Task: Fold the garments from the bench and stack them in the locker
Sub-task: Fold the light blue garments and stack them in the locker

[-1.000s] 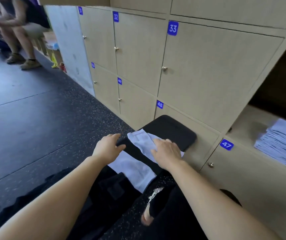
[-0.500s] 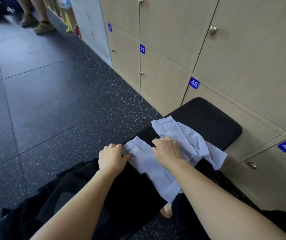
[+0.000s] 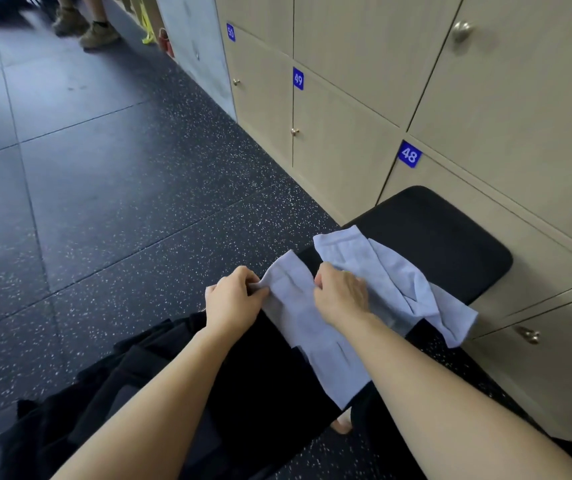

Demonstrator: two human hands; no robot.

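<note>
A pale blue garment [image 3: 312,327] lay spread across the black padded bench [image 3: 444,244], one part drooping over the bench's right edge toward the locker doors [image 3: 340,140] and another trailing back over its near end. The left hand [image 3: 234,301] pinched the garment's left border between thumb and curled fingers, at the bench's left edge. The right hand [image 3: 341,296] sat near it on the cloth's middle, fingers curled down, gripping a fold. Dark clothing [image 3: 132,382] was heaped by the near left edge; whether it rested on the bench could not be told. A blue label 48 [image 3: 409,154] marked the closed door behind the bench's far end
</note>
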